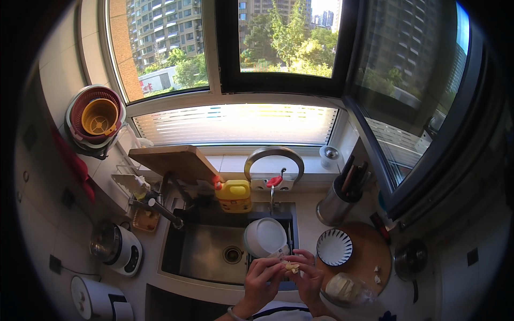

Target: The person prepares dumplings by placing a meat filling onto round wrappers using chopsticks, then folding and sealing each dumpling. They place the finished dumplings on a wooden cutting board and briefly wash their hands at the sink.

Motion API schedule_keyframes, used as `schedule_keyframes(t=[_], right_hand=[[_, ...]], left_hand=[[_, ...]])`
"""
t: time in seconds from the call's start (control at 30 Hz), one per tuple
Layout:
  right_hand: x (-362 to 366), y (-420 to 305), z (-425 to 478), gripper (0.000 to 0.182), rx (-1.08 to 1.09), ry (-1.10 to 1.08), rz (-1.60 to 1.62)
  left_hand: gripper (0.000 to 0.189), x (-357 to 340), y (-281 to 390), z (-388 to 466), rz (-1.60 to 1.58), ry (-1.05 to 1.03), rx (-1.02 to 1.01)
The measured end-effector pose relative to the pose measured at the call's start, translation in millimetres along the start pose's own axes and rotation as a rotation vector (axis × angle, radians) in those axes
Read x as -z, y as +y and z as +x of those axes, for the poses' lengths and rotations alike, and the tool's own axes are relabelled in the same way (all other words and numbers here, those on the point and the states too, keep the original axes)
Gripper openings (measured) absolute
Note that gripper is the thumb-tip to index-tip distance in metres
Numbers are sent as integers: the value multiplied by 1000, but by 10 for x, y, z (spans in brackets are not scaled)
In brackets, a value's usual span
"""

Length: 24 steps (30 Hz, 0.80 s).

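My left hand (260, 280) and my right hand (309, 279) meet over the near right edge of the sink. Between their fingertips they hold a small pale yellow piece of food (292, 267), too small to name. A bracelet circles the left wrist. Just beyond the fingers, an upturned white bowl (267, 236) sits in a rack over the sink's right side. To the right of my hands, a round wooden cutting board (363, 248) carries a white bowl with dark stripes (334, 248), a clear plastic bag of pale food (344, 289) and small whitish scraps (377, 275).
A steel sink (209, 244) has a curved faucet (274, 160) behind it. Beside that stand a yellow jug (234, 196) and a leaning wooden board (174, 158). A knife block (337, 202) is at right, under an open window sash (381, 148). Kitchen appliances (120, 248) line the left.
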State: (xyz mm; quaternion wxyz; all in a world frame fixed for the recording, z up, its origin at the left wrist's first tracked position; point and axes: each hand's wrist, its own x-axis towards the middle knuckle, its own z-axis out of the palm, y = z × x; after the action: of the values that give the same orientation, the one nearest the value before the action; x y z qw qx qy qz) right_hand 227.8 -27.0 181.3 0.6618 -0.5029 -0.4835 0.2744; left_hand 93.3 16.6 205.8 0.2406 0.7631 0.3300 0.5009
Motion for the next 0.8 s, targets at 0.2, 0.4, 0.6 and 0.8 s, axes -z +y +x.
schedule_keyframes(t=[0.2, 0.4, 0.6, 0.8], right_hand=[[-47, -133, -9, 21, 28, 37, 15], [-67, 70, -16, 25, -251, -16, 274], [40, 61, 16, 20, -147, -4, 328], [-29, 179, -41, 11, -328, 205, 352]], left_hand=[[21, -11, 59, -18, -28, 9, 10], [14, -80, -110, -72, -191, 10, 267], [12, -42, -39, 11, -230, -56, 321], [16, -132, -57, 26, -272, -129, 439]])
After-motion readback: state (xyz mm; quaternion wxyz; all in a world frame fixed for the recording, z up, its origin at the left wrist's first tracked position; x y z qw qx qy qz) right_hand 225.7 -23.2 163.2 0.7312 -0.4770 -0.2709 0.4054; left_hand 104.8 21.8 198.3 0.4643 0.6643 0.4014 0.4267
